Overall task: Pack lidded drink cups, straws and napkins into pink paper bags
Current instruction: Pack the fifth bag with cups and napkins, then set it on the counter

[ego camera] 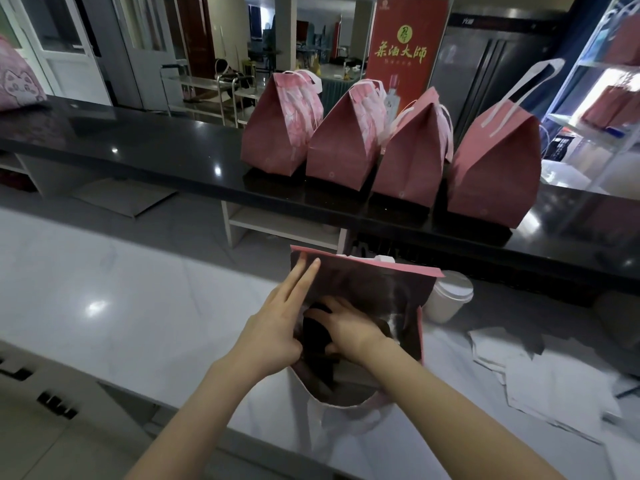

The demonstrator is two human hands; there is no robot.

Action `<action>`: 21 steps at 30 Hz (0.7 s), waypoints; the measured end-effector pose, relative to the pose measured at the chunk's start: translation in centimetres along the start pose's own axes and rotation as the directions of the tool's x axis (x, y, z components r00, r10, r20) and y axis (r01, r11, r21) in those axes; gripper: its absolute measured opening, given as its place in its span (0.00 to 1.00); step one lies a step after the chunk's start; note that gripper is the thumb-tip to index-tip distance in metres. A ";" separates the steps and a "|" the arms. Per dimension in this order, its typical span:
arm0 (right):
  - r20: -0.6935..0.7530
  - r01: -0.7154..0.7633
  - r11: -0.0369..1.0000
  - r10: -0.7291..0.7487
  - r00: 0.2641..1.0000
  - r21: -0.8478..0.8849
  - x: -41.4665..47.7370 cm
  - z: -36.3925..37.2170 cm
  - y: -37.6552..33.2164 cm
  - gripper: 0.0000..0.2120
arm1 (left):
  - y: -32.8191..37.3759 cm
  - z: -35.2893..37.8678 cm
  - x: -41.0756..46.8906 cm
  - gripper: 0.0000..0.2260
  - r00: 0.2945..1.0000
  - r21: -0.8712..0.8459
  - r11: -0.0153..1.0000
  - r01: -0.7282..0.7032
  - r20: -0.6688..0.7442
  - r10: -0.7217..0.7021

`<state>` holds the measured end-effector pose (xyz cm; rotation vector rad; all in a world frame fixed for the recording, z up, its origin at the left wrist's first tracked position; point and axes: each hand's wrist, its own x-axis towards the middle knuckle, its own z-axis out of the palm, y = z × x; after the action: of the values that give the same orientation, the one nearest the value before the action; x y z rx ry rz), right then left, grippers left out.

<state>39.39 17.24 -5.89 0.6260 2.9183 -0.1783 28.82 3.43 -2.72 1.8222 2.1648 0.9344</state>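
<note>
**Both hands at the mouth of the open bag**

We're at the near white counter (pixel 138 306), and the open pink bag (pixel 374 282) sits dead centre, its mouth tipped toward the camera. The left hand (pixel 277 323) is on the bag's left wall with its fingers (pixel 304 275) long and straight, flat against the paper. That looks like a brace, keeping the mouth spread and the bag from sliding. The right hand (pixel 349 329) is down inside, fingers bent over something dark; what that is, and whether it is truly gripped, I cannot tell in this shadow.

Just right of the bag, touching or nearly so, a white lidded cup (pixel 450 297) stands upright, handy for loading. Further right, loose napkins (pixel 540 379) lie scattered within reach. No straw that I can make out.

On the far black ledge (pixel 138 140), four closed pink bags (pixel 343 143) stand side by side, seemingly finished and parked clear of the work.
</note>
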 end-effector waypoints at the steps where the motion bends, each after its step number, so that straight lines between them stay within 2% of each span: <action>1: -0.006 0.018 1.000 -0.018 1.000 0.001 -0.4 -0.4 0.1 0.35 | 0.1 0.1 0.1 0.55 1.000 -0.006 1.000 0.006 -0.008 -0.006; 4: -0.092 0.078 0.997 -0.077 0.993 0.007 -2.4 -2.1 0.3 0.34 | 0.3 0.3 0.5 0.54 0.999 -0.003 1.000 0.027 -0.029 -0.027; 7: -0.214 0.102 0.995 -0.095 0.972 0.023 -5.6 -4.3 1.3 0.25 | 0.6 1.1 0.8 0.54 0.998 0.025 0.999 0.047 -0.035 -0.046; 10: -0.352 0.106 0.993 -0.081 0.932 0.053 -9.4 -6.3 3.2 0.14 | 1.4 1.8 1.2 0.46 0.980 0.085 0.990 0.114 -0.172 -0.098; 12: -0.454 0.060 0.995 -0.015 0.891 0.086 -11.5 -7.1 4.8 0.10 | 2.2 1.7 1.8 0.38 0.938 0.123 0.981 0.150 -0.333 -0.101; 14: -0.524 0.001 0.988 0.082 0.848 0.155 -12.9 -7.5 6.9 0.08 | 2.9 1.4 2.7 0.32 0.908 0.156 0.974 0.162 -0.411 -0.085; 18: -0.569 -0.115 0.949 0.271 0.776 0.295 -14.5 -7.2 11.5 0.08 | 4.6 1.4 4.9 0.23 0.899 0.268 0.944 0.194 -0.434 -0.061; 21: -0.489 -0.249 0.904 0.401 0.775 0.348 -15.3 -6.5 14.8 0.10 | 6.7 2.2 6.2 0.18 0.898 0.281 0.949 0.140 -0.440 -0.002</action>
<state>58.49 25.55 1.91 1.4455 3.2685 -0.4121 34.01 10.40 0.89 1.7708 2.7685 1.1330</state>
